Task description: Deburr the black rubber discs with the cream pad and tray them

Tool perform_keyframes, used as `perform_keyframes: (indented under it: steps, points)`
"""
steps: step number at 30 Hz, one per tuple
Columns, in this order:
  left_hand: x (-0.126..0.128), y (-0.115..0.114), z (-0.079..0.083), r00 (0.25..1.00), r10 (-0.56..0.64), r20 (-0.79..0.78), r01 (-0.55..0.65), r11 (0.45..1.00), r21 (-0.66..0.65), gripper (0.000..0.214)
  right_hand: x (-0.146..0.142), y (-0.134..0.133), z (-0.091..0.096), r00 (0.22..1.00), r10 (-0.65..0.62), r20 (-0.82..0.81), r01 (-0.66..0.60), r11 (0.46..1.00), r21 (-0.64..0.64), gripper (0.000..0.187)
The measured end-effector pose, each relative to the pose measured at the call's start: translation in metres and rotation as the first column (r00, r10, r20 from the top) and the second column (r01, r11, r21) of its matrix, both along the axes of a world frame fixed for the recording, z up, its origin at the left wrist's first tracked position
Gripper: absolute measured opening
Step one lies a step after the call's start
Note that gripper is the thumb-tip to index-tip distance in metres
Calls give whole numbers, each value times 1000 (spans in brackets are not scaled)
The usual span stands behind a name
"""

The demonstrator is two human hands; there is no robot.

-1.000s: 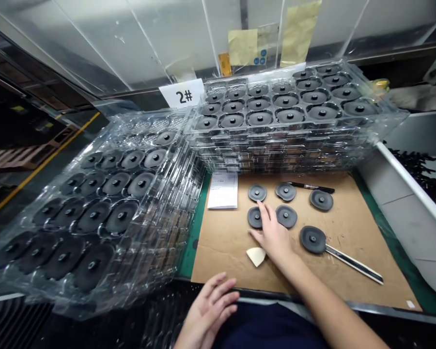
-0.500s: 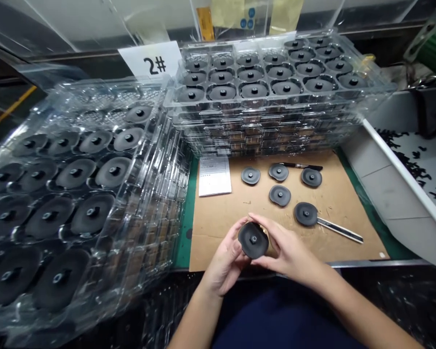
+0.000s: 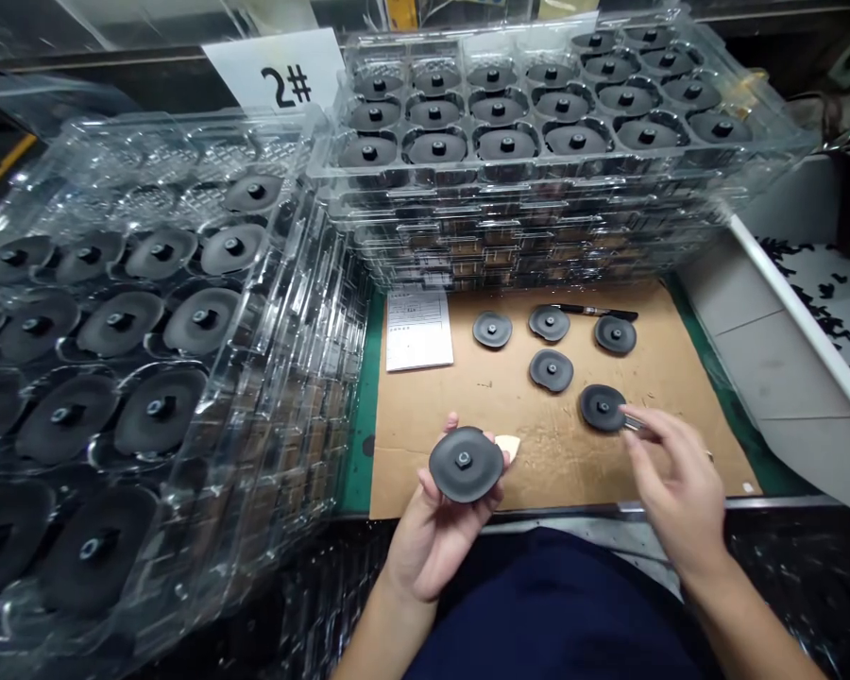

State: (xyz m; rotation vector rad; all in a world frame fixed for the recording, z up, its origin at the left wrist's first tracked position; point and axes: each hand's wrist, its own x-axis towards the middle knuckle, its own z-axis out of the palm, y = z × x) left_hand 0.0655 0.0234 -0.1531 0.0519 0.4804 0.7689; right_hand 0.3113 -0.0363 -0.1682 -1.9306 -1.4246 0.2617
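Note:
My left hand is closed around the edge of a black oval disc with a short hollow stem at its centre, held face up above the cardboard. A pale cream pointed piece shows behind its right edge; what it is I cannot make out. To the right, my right hand pinches a slim flat tool whose near part is hidden by the hand. The tool's far end meets another black disc lying on the cardboard.
Several more discs and a black pen lie on the cardboard sheet, with a printed slip at left. Stacked clear trays of discs stand behind and at left. A white bin with small black parts stands right.
My right hand has let go of the disc held in both hands and moved right onto the slim tool. My left hand has shifted slightly left, still holding its disc.

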Motion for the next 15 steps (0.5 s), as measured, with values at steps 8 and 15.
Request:
perform_keyframes:
  steps: [8,15]
  points:
    - [17,1,0,984,-17,178,18,1000,-4,45,59,-22,-60,907,-129,400,258,923,-287,26]
    - [29,-3,0,974,-17,227,24,999,-29,44,66,-28,-55,891,-147,429,305,895,-326,21]
